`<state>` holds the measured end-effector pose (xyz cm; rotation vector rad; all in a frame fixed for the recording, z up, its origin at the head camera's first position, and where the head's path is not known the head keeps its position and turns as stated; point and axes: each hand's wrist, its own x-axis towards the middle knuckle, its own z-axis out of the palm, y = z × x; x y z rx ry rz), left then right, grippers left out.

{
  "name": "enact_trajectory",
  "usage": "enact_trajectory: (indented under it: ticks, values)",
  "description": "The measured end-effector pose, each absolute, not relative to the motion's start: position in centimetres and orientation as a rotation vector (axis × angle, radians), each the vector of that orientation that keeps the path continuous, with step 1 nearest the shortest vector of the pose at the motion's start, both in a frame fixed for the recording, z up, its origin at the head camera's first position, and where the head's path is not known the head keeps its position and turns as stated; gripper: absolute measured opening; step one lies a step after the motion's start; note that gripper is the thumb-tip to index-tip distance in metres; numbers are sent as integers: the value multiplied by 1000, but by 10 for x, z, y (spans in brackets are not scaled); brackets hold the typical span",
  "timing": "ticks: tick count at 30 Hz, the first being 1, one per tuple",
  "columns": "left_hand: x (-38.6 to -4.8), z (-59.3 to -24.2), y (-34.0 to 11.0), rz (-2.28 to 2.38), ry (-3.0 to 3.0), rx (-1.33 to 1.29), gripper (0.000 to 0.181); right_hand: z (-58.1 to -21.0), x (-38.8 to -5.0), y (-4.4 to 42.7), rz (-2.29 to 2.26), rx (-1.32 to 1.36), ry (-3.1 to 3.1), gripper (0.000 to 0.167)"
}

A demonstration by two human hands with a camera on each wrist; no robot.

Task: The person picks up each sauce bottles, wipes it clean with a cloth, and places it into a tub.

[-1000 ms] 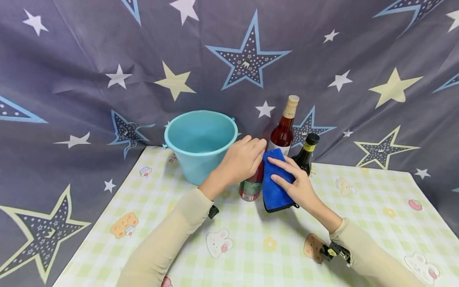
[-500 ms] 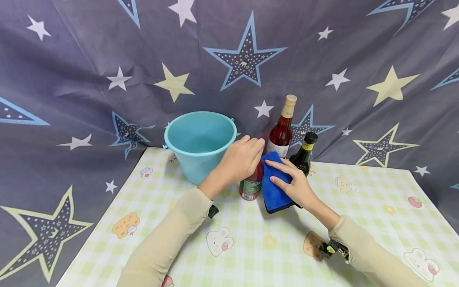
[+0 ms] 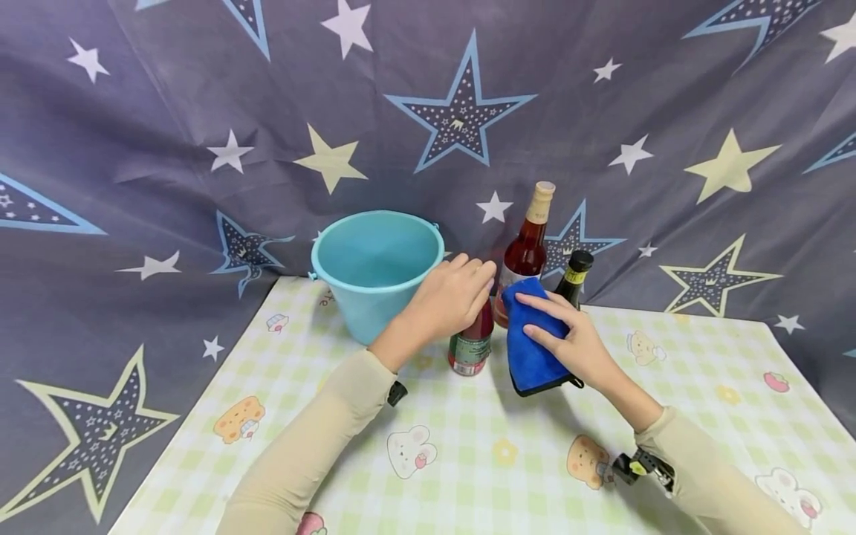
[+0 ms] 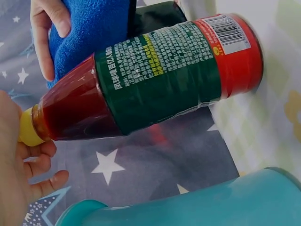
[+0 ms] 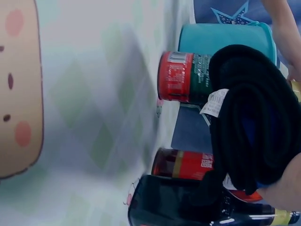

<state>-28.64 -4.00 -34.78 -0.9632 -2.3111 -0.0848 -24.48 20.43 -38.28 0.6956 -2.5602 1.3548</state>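
Observation:
A bottle of red sauce (image 3: pixel 471 345) with a green and red label stands on the table. My left hand (image 3: pixel 451 297) grips its yellow cap (image 4: pixel 30 128) from above, as the left wrist view shows. My right hand (image 3: pixel 574 338) holds a folded blue cloth (image 3: pixel 531 353) with black edging, thumb and fingers spread over it. The cloth hangs just right of the bottle, with a small gap between them in the head view. Behind it stand a tall red bottle (image 3: pixel 524 253) with a pale top and a dark bottle (image 3: pixel 575 279) with a black cap, both partly hidden.
A light blue bucket (image 3: pixel 364 308) stands left of the bottles, close to my left forearm. A checked cloth with cartoon prints covers the table (image 3: pixel 468 483). Behind it hangs a dark curtain (image 3: pixel 401 67) with stars.
My right hand has moved slightly right with the blue cloth, away from the sauce bottle, covering more of the dark bottle. My left hand stays on the cap.

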Motion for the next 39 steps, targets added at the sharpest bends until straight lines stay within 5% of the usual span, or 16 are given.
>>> enact_trajectory:
  ticks: [30, 39]
  values:
    - [-282, -345, -43, -62, -2313, -953, 24, -332, -259, 202, 1508, 694, -2402, 51]
    - [-281, -345, -41, -61, -2364, -958, 30, -346, -266, 182, 1511, 788, -2440, 53]
